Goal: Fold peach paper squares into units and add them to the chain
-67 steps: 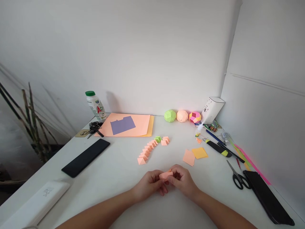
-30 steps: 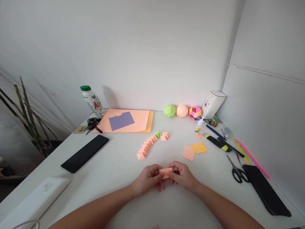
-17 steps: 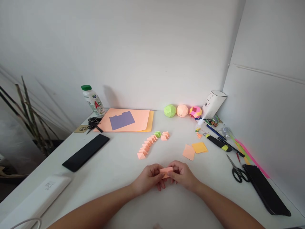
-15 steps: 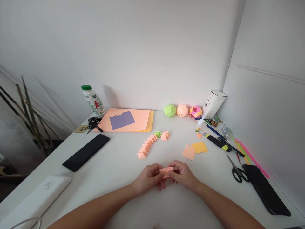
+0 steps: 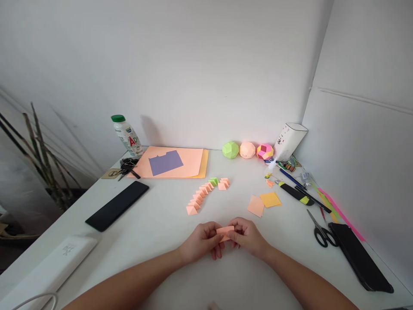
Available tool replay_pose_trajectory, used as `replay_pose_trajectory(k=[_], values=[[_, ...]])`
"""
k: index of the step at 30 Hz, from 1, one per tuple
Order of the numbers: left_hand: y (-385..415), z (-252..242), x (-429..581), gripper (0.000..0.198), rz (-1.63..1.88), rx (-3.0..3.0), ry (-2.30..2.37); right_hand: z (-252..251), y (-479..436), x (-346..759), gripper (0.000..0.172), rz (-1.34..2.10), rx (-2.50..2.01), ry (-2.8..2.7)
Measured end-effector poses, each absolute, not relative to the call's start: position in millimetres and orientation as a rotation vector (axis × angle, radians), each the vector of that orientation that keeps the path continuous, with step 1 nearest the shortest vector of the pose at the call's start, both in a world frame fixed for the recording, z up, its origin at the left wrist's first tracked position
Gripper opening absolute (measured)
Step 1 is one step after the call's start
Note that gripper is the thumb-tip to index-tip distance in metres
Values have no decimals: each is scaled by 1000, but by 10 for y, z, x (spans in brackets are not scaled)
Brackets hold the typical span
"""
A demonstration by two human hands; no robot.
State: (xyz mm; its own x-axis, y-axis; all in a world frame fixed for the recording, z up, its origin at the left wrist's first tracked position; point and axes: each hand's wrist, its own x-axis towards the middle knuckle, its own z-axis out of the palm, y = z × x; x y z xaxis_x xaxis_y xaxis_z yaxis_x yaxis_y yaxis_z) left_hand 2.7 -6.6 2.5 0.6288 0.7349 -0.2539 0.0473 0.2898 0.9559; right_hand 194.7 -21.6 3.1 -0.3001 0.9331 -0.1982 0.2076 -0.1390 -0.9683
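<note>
A small folded piece of peach paper (image 5: 225, 230) is pinched between both hands, low in the middle of the view. My left hand (image 5: 203, 241) grips its left end, thumb on the near face. At the right end, my right hand (image 5: 248, 237) holds it the same way, with the other fingers curled behind. Beyond the hands runs a curved row of folded peach paper pieces (image 5: 198, 198) with green folded pieces (image 5: 213, 181) at its far end. A short peach stack (image 5: 223, 184) sits beside them. To the right lie peach paper squares (image 5: 256, 206) and a yellow-orange square (image 5: 270, 199).
Paper balls (image 5: 247, 150) line the wall beside a white paper holder (image 5: 288, 140). At right are a cutter (image 5: 295, 193), scissors (image 5: 322, 230) and a black pouch (image 5: 359, 258). Leftward lie paper sheets (image 5: 190, 159), a bottle (image 5: 127, 137), keys (image 5: 129, 165), a black slab (image 5: 118, 206) and a white device (image 5: 54, 267).
Almost nothing differs. Both hands keep hold of the peach paper in the same place, and the whole view has shifted very slightly.
</note>
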Motion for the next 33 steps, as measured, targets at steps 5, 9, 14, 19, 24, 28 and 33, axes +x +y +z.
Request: replay_pose_trajectory(k=[5, 9, 14, 19, 24, 28, 33], values=[[-61, 33, 29, 31, 504, 1222, 795, 45, -221, 1943, 14, 1492, -1318, -1499], [-66, 32, 28, 32, 489, 1228, 800, 53, -225, 1944, 12, 1489, -1328, -1496], [-68, 16, 26, 31, 493, 1233, 801, 71, -232, 1938, 12, 1507, -1338, -1471], [-74, 9, 30, 27, 486, 1251, 799, 84, -233, 1927, 13, 1518, -1338, -1457], [-76, 21, 31, 23, 482, 1248, 790, 81, -231, 1927, 11, 1525, -1323, -1463], [-80, 41, 31, 26, 474, 1247, 802, 82, -232, 1931, 11, 1524, -1325, -1464], [-84, 35, 34, 28, 472, 1252, 799, 77, -228, 1933, 12, 1522, -1321, -1468]])
